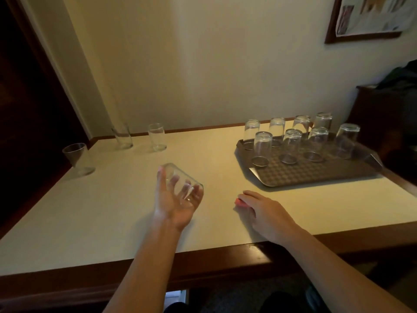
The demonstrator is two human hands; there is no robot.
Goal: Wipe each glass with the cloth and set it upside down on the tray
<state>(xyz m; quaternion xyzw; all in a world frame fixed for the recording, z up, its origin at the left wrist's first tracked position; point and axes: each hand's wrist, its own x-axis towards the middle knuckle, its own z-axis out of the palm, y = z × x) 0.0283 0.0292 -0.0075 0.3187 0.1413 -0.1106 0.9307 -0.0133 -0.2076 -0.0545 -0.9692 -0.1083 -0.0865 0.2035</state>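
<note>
Dim light, soft focus. Pink cloth (239, 202) mostly hidden under right hand (255, 206); only a small edge shows at the fingertips. Right hand lies palm down on the desk (112, 211), fingers curled over the cloth. Whether it grips or only covers it: cannot tell.

Left hand (174, 199) palm up, fingers curled round a tilted glass (181, 180), held above the desk; fingers visible through the glass wall.

Brown tray (316, 175) at right, its far corner lost in shadow. Eight glasses stand upside down on it in two rows. Three upright glasses at desk's far left: (79, 159), (123, 135), (157, 137).
</note>
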